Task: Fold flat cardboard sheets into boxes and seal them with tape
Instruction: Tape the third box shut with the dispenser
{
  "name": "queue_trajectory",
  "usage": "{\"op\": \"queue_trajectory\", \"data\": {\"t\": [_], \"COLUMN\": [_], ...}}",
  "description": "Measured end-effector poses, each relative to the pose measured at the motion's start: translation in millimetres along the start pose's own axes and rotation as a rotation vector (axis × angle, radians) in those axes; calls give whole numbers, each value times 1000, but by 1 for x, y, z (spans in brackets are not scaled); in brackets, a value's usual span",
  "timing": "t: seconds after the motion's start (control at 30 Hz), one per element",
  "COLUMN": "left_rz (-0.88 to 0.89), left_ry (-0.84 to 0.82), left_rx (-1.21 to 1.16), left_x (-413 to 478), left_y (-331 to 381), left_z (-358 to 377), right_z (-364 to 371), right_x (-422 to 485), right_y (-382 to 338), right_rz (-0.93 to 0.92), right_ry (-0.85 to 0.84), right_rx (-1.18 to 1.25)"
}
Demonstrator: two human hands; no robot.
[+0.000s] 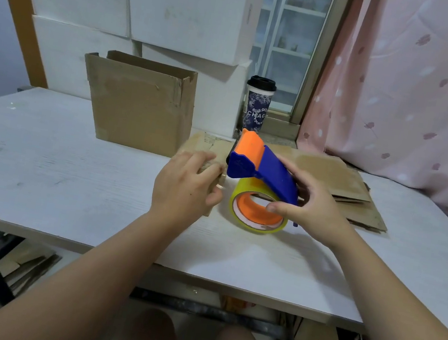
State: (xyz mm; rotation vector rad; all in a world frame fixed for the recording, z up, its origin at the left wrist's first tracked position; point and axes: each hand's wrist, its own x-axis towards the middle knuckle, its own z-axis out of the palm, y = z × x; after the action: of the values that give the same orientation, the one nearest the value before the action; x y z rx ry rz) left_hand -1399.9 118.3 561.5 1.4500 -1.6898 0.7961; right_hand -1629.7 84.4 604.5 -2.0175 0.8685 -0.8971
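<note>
Saw only the far strip of the small cardboard box (206, 144) behind the left grip (185, 184); could not tell holding from resting. Lost part of the flat cardboard sheets (343, 175) behind the tape dispenser (264, 167) and right grip (315, 203). Read only "CHAG" on the cup (257, 104). Lost the tabletop's (68, 173) left and right ends past the picture's edges.

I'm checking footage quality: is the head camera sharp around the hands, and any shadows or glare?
Head view: left hand on the cardboard slightly motion-blurred, tape dispenser in the right hand crisper; soft shadow on the table beneath the right forearm; no harsh glare.
</note>
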Motion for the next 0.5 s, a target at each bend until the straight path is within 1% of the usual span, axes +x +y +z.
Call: {"op": "queue_trajectory", "data": {"t": [0.1,0.23,0.33,0.4,0.5], "left_rz": [23,-35,-60,-68,-87], "left_ry": [-99,-124,-154,-194,-201], "left_rx": [-23,-44,-53,-31,-11], "left_x": [2,2,2,4,5], "left_y": [2,3,0,0,-1], "left_z": [1,-3,-8,-11,-11], "right_z": [2,7,8,5,3], "right_x": [-2,-2,1,2,1], "right_y": [5,5,5,5,6], "right_rz": [-4,-36,-23,-32,-66], "right_ry": [7,19,47,54,54], "right_rx": [13,55,49,-5,-174]}}
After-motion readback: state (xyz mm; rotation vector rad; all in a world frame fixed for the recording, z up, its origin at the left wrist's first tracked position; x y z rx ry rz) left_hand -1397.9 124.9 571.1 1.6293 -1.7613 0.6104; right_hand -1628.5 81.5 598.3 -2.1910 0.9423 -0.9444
